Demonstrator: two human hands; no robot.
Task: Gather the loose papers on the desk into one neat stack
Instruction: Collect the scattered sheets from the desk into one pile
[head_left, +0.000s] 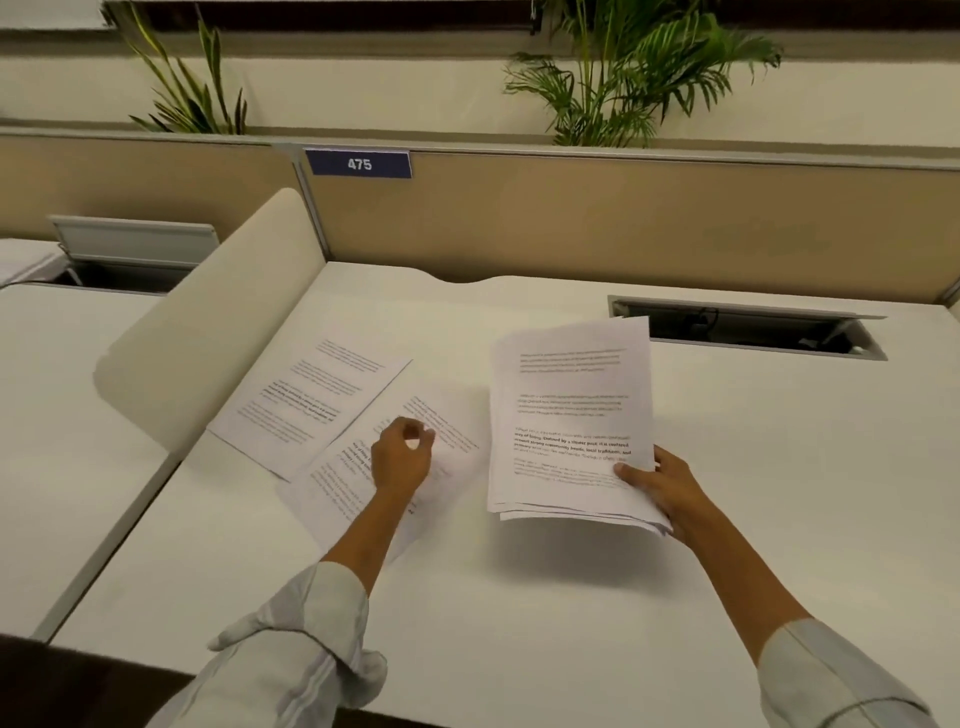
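My right hand (662, 486) grips the lower right corner of a stack of printed papers (569, 410), held tilted a little above the white desk (519, 597). Two loose printed sheets lie on the desk to the left. The nearer sheet (452, 415) lies askew and overlaps the edge of the farther sheet (306, 400). My left hand (402, 457) rests on the nearer sheet, fingers curled with thumb and forefinger pinched together on the paper.
A cream curved divider (208, 332) borders the desk on the left. An open cable tray slot (748, 327) sits at the back right. A tan partition (623, 228) with a blue sign reading 475 (358, 164) stands behind, plants above it.
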